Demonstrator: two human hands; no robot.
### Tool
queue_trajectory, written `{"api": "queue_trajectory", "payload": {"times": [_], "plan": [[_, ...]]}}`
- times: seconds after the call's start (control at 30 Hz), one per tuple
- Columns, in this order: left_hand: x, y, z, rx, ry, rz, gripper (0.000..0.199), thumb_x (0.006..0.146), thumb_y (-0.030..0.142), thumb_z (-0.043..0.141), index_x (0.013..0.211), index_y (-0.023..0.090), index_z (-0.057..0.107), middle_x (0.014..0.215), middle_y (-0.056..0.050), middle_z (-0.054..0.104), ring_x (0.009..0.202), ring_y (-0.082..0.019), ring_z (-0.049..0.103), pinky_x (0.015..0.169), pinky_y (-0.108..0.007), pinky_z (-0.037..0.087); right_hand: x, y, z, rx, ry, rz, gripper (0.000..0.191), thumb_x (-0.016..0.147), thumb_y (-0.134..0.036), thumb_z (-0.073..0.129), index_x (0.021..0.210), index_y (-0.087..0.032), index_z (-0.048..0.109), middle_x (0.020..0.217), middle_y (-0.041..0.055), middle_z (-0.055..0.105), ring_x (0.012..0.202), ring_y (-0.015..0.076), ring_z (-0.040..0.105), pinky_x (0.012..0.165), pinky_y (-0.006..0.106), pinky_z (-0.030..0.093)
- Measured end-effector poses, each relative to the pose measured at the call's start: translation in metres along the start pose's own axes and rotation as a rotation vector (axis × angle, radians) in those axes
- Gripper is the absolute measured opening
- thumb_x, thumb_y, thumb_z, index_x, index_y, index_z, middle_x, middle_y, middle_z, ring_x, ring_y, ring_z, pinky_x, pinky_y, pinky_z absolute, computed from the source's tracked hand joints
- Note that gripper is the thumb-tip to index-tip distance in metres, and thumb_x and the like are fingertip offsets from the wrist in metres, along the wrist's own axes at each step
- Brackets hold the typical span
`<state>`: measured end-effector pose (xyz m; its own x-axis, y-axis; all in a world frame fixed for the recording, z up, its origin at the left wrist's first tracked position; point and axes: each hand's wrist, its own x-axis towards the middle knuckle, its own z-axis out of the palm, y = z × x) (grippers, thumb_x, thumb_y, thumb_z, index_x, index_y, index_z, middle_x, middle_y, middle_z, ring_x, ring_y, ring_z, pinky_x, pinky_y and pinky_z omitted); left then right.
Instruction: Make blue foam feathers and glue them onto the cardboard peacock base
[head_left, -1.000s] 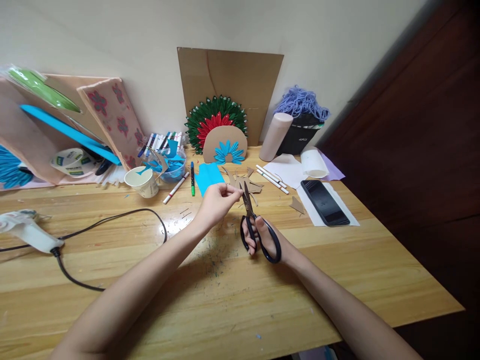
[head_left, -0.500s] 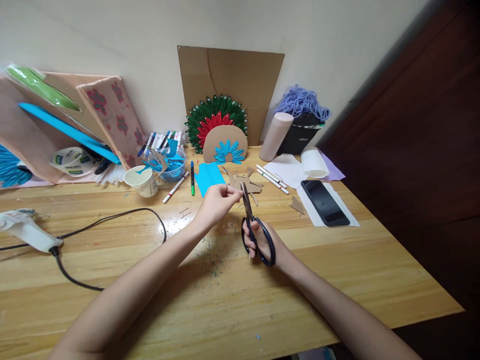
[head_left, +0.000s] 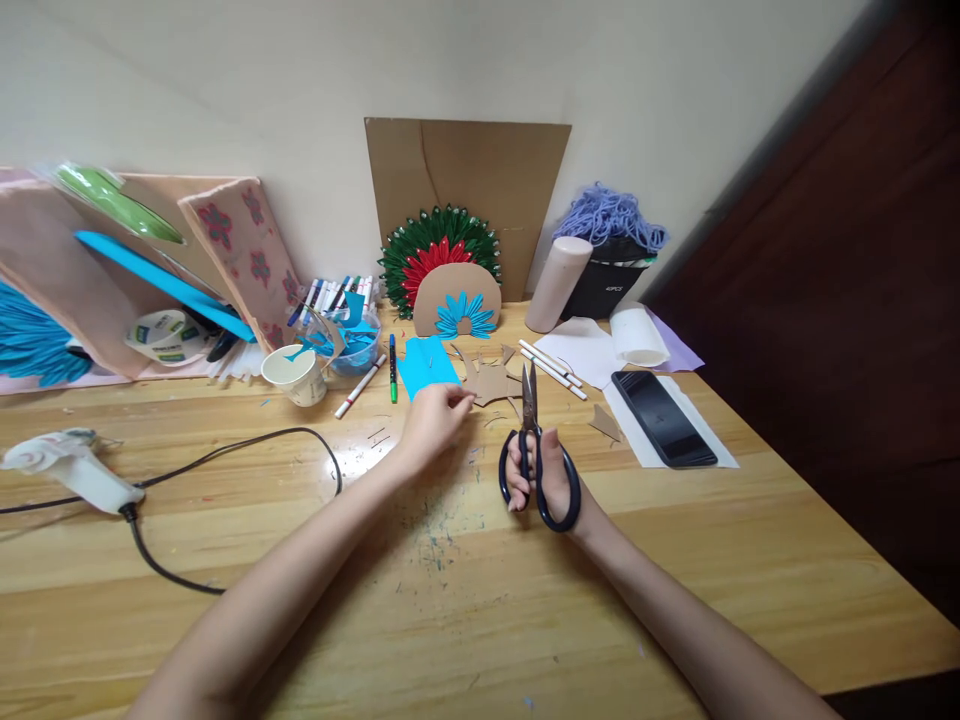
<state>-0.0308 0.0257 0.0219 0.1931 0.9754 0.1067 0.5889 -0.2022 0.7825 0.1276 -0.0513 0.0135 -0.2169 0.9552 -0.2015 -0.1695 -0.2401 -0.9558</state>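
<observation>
My right hand [head_left: 551, 470] grips a pair of black-handled scissors [head_left: 530, 400], blades pointing away from me and slightly apart, with nothing visible between them. To their left, my left hand [head_left: 437, 425] is closed in a pinch; whatever its fingers hold, if anything, is too small to make out. Just beyond that hand lies a piece of blue paper [head_left: 426, 364]. Brown cardboard scraps [head_left: 493, 383] are spread between the two hands, a little farther off. Behind them, a rounded cardboard piece [head_left: 439, 290] with blue petals leans against a red and green petal fan [head_left: 397, 262].
A glue gun [head_left: 75, 470] and its cord lie at left. Near the back stand a paper cup [head_left: 294, 376], a tub of blue scraps [head_left: 358, 348] and a cardboard sheet [head_left: 480, 170]. Markers [head_left: 553, 370] and a phone [head_left: 664, 418] lie at right.
The scissors in my right hand have moved right, away from my left hand. My left hand has dropped slightly lower, still pinched. The whole view has shifted a little.
</observation>
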Motion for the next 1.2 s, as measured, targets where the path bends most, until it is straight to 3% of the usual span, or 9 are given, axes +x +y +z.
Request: {"api": "queue_trajectory", "payload": {"times": [0.1, 0.2, 0.3, 0.53, 0.8, 0.97, 1.2], "plan": [[0.01, -0.006, -0.003, 0.321, 0.068, 0.061, 0.023, 0.083, 0.026, 0.048, 0.092, 0.017, 0.068, 0.094, -0.01, 0.066, 0.092, -0.023, 0.057, 0.08, -0.031, 0.041, 0.001, -0.002, -0.002, 0.007, 0.004, 0.0, 0.069, 0.057, -0.087, 0.031, 0.065, -0.02, 0.04, 0.04, -0.0081, 0.038, 0.03, 0.0083, 0.042, 0.035, 0.022, 0.039], [0.029, -0.011, -0.015, 0.569, 0.227, -0.071, 0.023, 0.082, 0.027, 0.049, 0.094, 0.015, 0.065, 0.1, -0.014, 0.061, 0.1, -0.027, 0.052, 0.081, -0.035, 0.041, 0.001, -0.001, -0.003, 0.008, -0.004, -0.006, 0.068, 0.059, -0.086, 0.03, 0.066, -0.02, 0.04, 0.042, -0.0077, 0.039, 0.031, 0.0084, 0.043, 0.036, 0.022, 0.04], [0.046, -0.016, -0.022, 0.655, 0.201, -0.179, 0.021, 0.079, 0.029, 0.053, 0.088, 0.014, 0.065, 0.097, -0.015, 0.062, 0.099, -0.03, 0.052, 0.077, -0.036, 0.042, 0.001, 0.001, -0.004, 0.008, -0.014, -0.014, 0.068, 0.06, -0.086, 0.03, 0.066, -0.019, 0.04, 0.042, -0.0075, 0.039, 0.032, 0.0087, 0.043, 0.037, 0.022, 0.04], [0.052, -0.027, -0.009, 0.644, 0.187, -0.215, 0.02, 0.079, 0.021, 0.048, 0.083, 0.013, 0.066, 0.094, -0.016, 0.063, 0.096, -0.028, 0.054, 0.076, -0.034, 0.042, 0.003, -0.001, -0.004, 0.039, -0.001, -0.003, 0.069, 0.057, -0.088, 0.031, 0.065, -0.02, 0.04, 0.041, -0.0078, 0.039, 0.03, 0.0086, 0.042, 0.035, 0.022, 0.039], [0.057, -0.032, -0.009, 0.575, 0.222, -0.228, 0.019, 0.076, 0.024, 0.051, 0.082, 0.013, 0.066, 0.092, -0.016, 0.064, 0.092, -0.027, 0.057, 0.075, -0.034, 0.043, 0.001, -0.002, -0.003, 0.031, -0.005, 0.002, 0.069, 0.058, -0.087, 0.031, 0.065, -0.02, 0.039, 0.041, -0.0076, 0.039, 0.031, 0.0086, 0.042, 0.036, 0.022, 0.039], [0.061, -0.033, -0.004, 0.51, 0.256, -0.227, 0.016, 0.075, 0.017, 0.048, 0.073, 0.013, 0.064, 0.087, -0.017, 0.064, 0.093, -0.028, 0.057, 0.075, -0.035, 0.042, 0.002, -0.001, -0.005, 0.032, -0.025, -0.02, 0.067, 0.062, -0.086, 0.029, 0.065, -0.019, 0.041, 0.041, -0.0072, 0.039, 0.032, 0.0087, 0.043, 0.037, 0.022, 0.04], [0.056, -0.026, -0.007, 0.317, 0.282, -0.095, 0.012, 0.077, 0.018, 0.049, 0.069, 0.016, 0.058, 0.083, -0.011, 0.061, 0.087, -0.024, 0.056, 0.077, -0.036, 0.041, 0.005, 0.0, -0.005, 0.06, -0.001, -0.009, 0.067, 0.059, -0.086, 0.032, 0.065, -0.02, 0.041, 0.04, -0.0073, 0.039, 0.029, 0.0094, 0.042, 0.035, 0.023, 0.037]]}}
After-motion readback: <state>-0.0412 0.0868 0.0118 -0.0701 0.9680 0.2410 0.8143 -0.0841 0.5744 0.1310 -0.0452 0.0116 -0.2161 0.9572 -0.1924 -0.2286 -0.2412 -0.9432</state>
